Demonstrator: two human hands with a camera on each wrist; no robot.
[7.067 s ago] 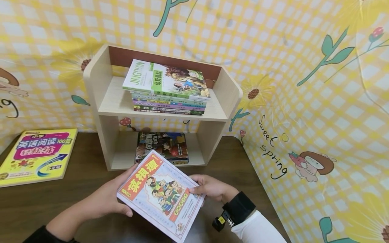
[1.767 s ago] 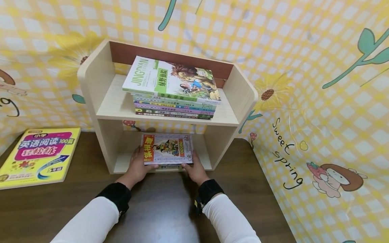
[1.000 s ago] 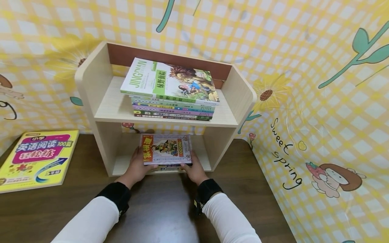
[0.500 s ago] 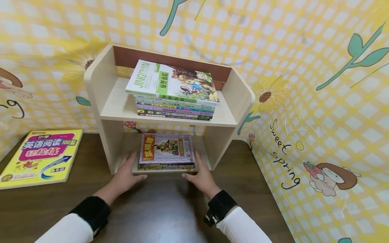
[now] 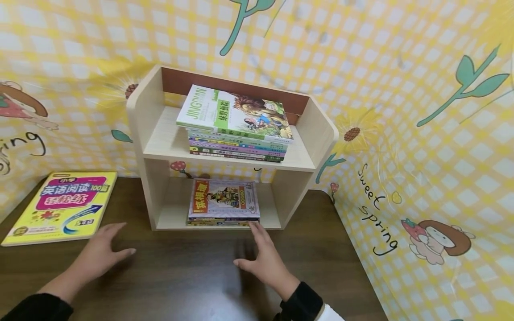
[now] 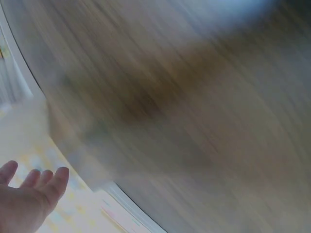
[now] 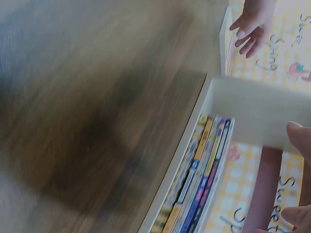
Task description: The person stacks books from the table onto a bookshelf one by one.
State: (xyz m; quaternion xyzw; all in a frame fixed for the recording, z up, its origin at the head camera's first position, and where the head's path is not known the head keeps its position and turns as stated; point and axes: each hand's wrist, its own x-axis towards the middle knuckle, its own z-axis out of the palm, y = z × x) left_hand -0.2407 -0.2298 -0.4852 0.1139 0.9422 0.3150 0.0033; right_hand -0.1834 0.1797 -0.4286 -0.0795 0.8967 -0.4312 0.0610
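My left hand (image 5: pixel 94 256) is over the table beside the near right corner of a yellow workbook (image 5: pixel 64 205), its fingers spread and holding nothing. My right hand (image 5: pixel 269 263) is held in front of the bookshelf (image 5: pixel 295 194), also with nothing in it, fingers extended. A lilac book with a red title panel (image 5: pixel 225 198) lies flat on top of a low stack on the lower shelf. Spines of that stack (image 7: pixel 194 170) show in the right wrist view. The left wrist view is mostly blurred tabletop, with the left hand's fingers (image 6: pixel 53 187) at its lower left.
A taller pile of books (image 5: pixel 237 149) lies on the upper shelf, topped by a white and green book with a lion (image 5: pixel 241 111), which overhangs the pile slightly. Checked yellow cloth (image 5: pixel 421 147) covers the walls behind and at right. The dark wooden table (image 5: pixel 192 276) spreads in front.
The lilac book, first held in both hands before the shelf, was laid on the lower stack and let go. My left hand has since swung left to the yellow workbook; my right has drawn back slightly.
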